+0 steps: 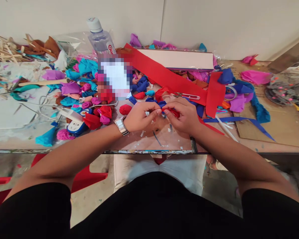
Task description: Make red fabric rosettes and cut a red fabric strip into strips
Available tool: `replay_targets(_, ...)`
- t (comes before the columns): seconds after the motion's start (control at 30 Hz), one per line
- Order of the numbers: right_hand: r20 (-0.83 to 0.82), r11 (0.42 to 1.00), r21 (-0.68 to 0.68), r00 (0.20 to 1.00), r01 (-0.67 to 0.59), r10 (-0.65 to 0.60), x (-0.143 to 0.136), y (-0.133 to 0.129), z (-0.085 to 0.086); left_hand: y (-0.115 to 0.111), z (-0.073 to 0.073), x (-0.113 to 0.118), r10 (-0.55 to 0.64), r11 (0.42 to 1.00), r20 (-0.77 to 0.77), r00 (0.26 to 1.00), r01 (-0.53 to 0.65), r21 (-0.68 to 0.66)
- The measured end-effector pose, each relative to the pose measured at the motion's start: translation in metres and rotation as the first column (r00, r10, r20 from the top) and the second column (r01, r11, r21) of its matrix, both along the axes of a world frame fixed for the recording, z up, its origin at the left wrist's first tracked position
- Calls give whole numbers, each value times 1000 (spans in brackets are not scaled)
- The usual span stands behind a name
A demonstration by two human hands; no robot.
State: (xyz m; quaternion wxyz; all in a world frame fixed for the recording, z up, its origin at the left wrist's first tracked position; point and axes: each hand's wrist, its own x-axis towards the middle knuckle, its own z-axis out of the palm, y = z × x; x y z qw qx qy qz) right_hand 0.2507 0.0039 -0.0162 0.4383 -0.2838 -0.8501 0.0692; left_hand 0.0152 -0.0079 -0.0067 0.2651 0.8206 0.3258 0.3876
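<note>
Close together over the front of the table, my left hand (141, 117) and my right hand (183, 116) both pinch a small piece of red crepe paper (173, 113). The fingertips nearly meet, and most of the paper is tucked under my right fingers. A wide red crepe paper strip (169, 76) lies slantwise behind the hands. Resting on it is a pink-handled box cutter (189, 96). A shorter red strip (214, 94) lies beyond my right hand. Crumpled red paper balls (125, 109) sit beside my left wrist.
Several bunched paper pieces in blue, purple and pink cover the left. Among them are a power strip (77, 127), a plastic bottle (101, 38) and green-handled pliers (25, 89). Cardboard (283, 127) and a blue strip (259, 126) lie right. The table's edge (149, 151) runs before me.
</note>
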Motion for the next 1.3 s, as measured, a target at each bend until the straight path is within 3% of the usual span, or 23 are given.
replay_targets(0.23,5,1000,-14,1000,-19,19,-1,4,-3,2,-4,-2,67,990,-55,996,-60,125)
replay_targets(0.4,-1,993,-60,995,-98,98,1,7,-4,2,-2,-3,49,998,-58,997,-47,46)
replay_targets(0.73,1,998,-29,999,-54,54,4,6,-4,1,1,-1,2,997,-25,1000,-4,-83)
replay_targets(0.83,-6,998,1,998,-57,57,3,5,-2,3,1,-1,-40,983,38,998,47,-180)
replay_targets(0.9,-24,996,35,997,-76,77,3,6,-2,5,0,-1,-93,940,121,988,127,-318)
replay_targets(1.0,-21,993,53,994,-105,106,3,7,-2,7,-2,0,-169,793,267,949,292,-534)
replay_targets(1.07,10,993,47,994,-107,106,4,9,-3,7,-4,0,-185,696,338,923,365,-618)
replay_targets(1.13,36,994,53,995,-99,97,5,10,-3,7,-5,0,-176,656,367,913,387,-648)
replay_targets(1.2,41,994,62,995,-92,89,5,10,-3,7,-5,-1,-172,676,355,919,372,-637)
replay_targets(1.3,20,996,55,997,-72,70,4,8,-3,8,-3,-2,-175,782,268,947,299,-547)
